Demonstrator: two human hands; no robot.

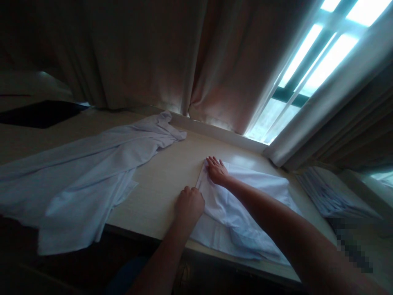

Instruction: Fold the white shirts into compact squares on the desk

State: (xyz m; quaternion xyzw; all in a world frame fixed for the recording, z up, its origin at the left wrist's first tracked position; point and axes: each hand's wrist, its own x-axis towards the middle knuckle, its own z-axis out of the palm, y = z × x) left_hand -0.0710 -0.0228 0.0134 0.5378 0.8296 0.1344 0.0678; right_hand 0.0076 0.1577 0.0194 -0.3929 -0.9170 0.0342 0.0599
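Clenched into a fist, the left grip [189, 205] sits against the left edge of a thin white fabric sheet or garment [225, 207]; the fingertips are hidden, so whether they pinch any of it cannot be told. Just beyond, the right grip [217, 170] is released and flat, fingers spread, pressing on the fabric's far left corner. From both grips the fabric spreads rightward in soft wrinkles, under the right forearm [260, 209], down to the near edge of the pale, smooth-topped table [162, 184]. Toward the table's left end lies a long, crumpled white cloth garment [101, 159], its near part draped over the near edge. By the right edge is a neat stack of folded white cloth [337, 194]. Heavy grey-brown curtains [147, 53] hang along the far edge, beside a bright, green-framed window [310, 69].
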